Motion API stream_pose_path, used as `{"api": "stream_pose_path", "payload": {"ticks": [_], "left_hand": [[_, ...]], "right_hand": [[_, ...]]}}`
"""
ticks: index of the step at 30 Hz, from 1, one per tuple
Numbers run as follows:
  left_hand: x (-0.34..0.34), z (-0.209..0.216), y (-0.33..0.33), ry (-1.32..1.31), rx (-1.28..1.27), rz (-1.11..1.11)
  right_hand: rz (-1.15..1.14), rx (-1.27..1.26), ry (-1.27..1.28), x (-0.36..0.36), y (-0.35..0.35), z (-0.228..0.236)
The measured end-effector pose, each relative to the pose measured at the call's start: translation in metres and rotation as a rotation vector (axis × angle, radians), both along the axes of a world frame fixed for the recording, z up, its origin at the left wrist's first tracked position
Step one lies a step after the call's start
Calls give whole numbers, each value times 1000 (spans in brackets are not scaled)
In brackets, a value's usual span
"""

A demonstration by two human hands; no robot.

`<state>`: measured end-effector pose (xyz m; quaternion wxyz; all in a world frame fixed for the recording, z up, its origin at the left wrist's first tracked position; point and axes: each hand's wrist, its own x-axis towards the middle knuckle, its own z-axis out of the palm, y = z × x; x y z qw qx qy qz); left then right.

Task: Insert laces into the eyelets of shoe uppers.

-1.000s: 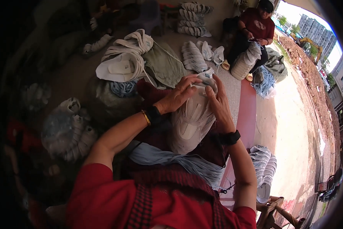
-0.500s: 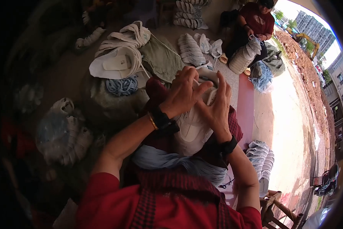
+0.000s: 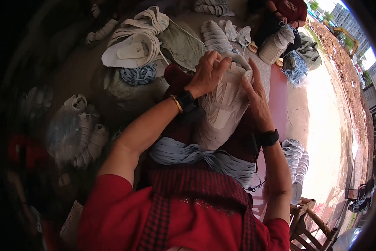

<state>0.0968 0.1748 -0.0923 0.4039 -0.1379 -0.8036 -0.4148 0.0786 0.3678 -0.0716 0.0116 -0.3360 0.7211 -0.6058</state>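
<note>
A white shoe upper (image 3: 223,111) with mesh panels and no lace visible lies over my lap, its toe toward me. My left hand (image 3: 209,74) pinches the left edge of its collar, fingers curled and thumb on top. On the other side, my right hand (image 3: 258,98) grips the right collar edge between thumb and fingers, the fingers stretched up along the outside. A bundle of pale blue laces (image 3: 202,158) rests across my lap, just below the toe.
Nested white uppers (image 3: 131,50) sit front left, beside a coil of blue laces (image 3: 138,74). More stacked uppers (image 3: 81,131) lie left, others (image 3: 296,163) right. A seated co-worker (image 3: 286,21) holds a stack at the far right. A wooden stool (image 3: 307,221) stands near right.
My hands have spread apart at the collar, baring the upper's tongue and lace area. The right hand has shifted to the right side. The whole view has tilted slightly downward.
</note>
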Motion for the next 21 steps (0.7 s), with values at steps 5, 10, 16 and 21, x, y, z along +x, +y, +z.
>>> {"api": "stream_pose_path", "payload": {"ticks": [5, 10, 16, 21], "left_hand": [[46, 8, -27, -283, 211, -92], [125, 26, -28, -744, -66, -160], [168, 22, -4, -928, -144, -393], [173, 30, 22, -765, -63, -488]], "right_hand": [[-81, 23, -117, 47, 50, 8], [70, 684, 414, 111, 86, -16], [159, 924, 568, 129, 78, -24], [222, 317, -410, 115, 91, 0]]}}
